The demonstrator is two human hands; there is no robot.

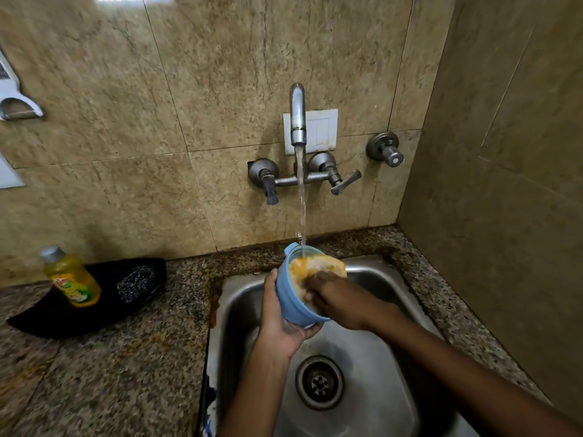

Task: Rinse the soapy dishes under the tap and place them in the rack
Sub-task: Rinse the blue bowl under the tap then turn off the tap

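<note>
1. Blue bowl (291,298) held tilted over the steel sink (388,389), its mouth turned toward the tap (298,115) — the water stream (302,200) runs into it.
2. Left hand (280,326) cups the bowl from beneath and behind, fingers curled round its base and wall.
3. Right hand (339,299) reaches into the bowl, fingers on the soapy inside (yellowish suds there); cannot tell if it grips anything.
4. On the granite counter (126,357), left of the sink — a yellow dish-soap bottle (71,277) and a black cloth (104,298) with a scrubber (135,283) on it.

Right hand's fingertips (310,287) hidden inside blue bowl (288,298).
</note>
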